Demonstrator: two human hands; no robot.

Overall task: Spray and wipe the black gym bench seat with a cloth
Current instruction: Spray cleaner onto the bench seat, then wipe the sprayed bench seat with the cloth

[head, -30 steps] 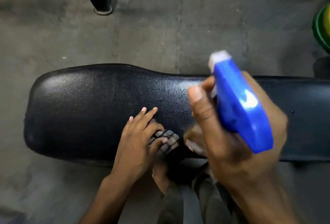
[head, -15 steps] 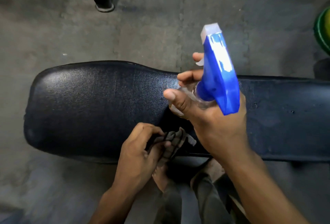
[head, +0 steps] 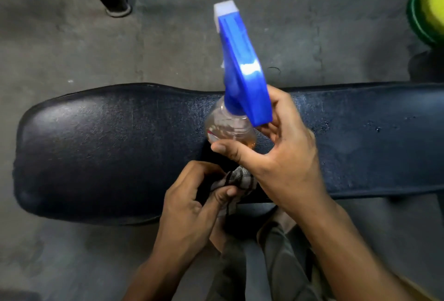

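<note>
Checked cloth [head: 236, 181] half hidden, bottle [head: 228, 130] base hidden behind right hand [head: 286, 154]

Dim, flat indoor light with one hard glare spot and soft focus throughout.

A white glare patch sat on the blue plastic trigger head of the spray bottle [head: 242, 70], left of centre in the frame's upper half, and a duller sheen spread over the left end of the black padded vinyl bench seat [head: 96, 147]. The grey concrete floor [head: 60, 43] was murky and grainy. The yellow-green round object [head: 430, 5] at the upper right edge was smeared, and the frame's corners bowed.
</note>
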